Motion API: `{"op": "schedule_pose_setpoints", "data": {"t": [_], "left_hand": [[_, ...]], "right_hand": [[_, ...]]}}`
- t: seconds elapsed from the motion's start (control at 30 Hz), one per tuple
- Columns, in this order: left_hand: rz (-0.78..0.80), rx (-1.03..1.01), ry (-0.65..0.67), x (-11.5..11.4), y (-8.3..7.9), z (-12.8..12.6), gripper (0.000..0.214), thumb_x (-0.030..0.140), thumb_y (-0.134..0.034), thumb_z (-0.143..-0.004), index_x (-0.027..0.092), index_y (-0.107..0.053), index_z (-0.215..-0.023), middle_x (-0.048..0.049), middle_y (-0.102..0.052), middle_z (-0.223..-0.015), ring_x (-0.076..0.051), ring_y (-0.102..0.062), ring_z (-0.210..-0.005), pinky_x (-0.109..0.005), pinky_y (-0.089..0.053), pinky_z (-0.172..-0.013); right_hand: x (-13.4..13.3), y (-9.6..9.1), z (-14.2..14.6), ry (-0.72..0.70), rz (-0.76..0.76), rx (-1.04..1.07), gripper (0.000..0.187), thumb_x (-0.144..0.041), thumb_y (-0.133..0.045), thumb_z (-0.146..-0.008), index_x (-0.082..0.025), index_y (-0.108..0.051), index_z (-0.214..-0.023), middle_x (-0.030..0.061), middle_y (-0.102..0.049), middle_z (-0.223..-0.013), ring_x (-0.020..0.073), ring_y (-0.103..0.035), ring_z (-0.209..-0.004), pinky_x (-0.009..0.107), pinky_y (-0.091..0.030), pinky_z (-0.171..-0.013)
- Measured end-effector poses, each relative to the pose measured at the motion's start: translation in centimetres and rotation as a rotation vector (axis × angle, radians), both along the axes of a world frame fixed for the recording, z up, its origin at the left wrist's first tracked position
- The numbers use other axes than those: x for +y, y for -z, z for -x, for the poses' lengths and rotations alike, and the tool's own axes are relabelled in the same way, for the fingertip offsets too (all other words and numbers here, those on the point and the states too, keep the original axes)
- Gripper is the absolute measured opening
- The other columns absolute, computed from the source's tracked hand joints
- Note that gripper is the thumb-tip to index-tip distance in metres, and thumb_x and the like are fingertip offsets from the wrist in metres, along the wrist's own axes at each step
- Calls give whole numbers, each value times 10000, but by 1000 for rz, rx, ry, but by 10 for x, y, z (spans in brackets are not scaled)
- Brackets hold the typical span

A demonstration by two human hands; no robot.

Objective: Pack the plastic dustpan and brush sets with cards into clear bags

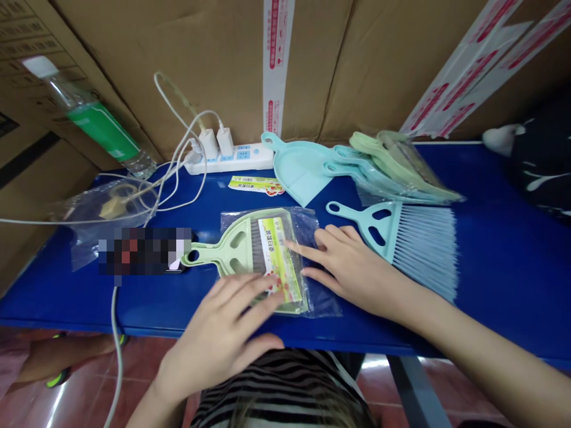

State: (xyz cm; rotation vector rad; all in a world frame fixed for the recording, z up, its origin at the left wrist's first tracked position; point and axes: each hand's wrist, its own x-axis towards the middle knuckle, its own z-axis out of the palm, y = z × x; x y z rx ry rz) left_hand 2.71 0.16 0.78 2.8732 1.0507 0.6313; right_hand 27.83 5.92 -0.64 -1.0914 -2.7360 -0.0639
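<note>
A green mini brush and dustpan set (241,246) lies in a clear plastic bag (319,297) on the blue table (499,267), with a yellow label card (279,252) on top. My left hand (223,333) lies flat on the near end of the bag, fingers spread and open. My right hand (345,264) rests on the bag's right side, fingers stretched out onto the label. A loose light-blue brush (410,238) lies just right of my right hand.
A light-blue dustpan (298,166) and a stack of bagged sets (392,166) sit behind. A white power strip (232,157) with chargers and cables, a water bottle (93,122), a loose label (256,184), an empty bag (102,208) stand left. Cardboard boxes (214,53) wall the back.
</note>
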Motion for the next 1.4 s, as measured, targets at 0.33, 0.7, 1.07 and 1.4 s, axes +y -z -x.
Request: {"op": "schedule_pose_setpoints", "data": {"t": [0.33,0.7,1.07,1.4], "left_hand": [[62,26,144,9,12,-1,333,200,-357,-1034,248,-640,-1203,20,-708,-1222,-145,-596,-1199,-319,-434,-1033],[86,-79,66,10,7,24,308,118,-418,-995,253,-693,-1036,10,-726,-1157,-185,-602,-1116,-337,-492,-856],[64,-98,-153,9,5,17,230,294,-534,-965,146,-608,-1125,-107,-702,-1101,-226,-667,-1062,-401,-605,-893],[128,-101,-111,18,11,19,220,273,-531,-969,191,-596,-1162,-94,-663,-1218,-253,-584,-1256,-471,-562,-1004]], "right_hand": [[23,-4,-17,158,-84,75,407,-303,-361,-1006,-154,-616,-1286,170,-631,-1128,294,-519,-966,418,-419,-793],[22,-9,-18,154,152,175,261,-110,-425,-860,-143,-544,-1090,40,-615,-700,218,-574,-682,343,-422,-701],[3,-29,-18,53,383,-46,95,-138,-441,-851,-229,-419,-850,-25,-530,-592,166,-514,-514,263,-285,-505],[1,-35,-15,17,426,-109,164,-241,-448,-949,-216,-521,-805,2,-556,-609,170,-524,-541,270,-297,-530]]}}
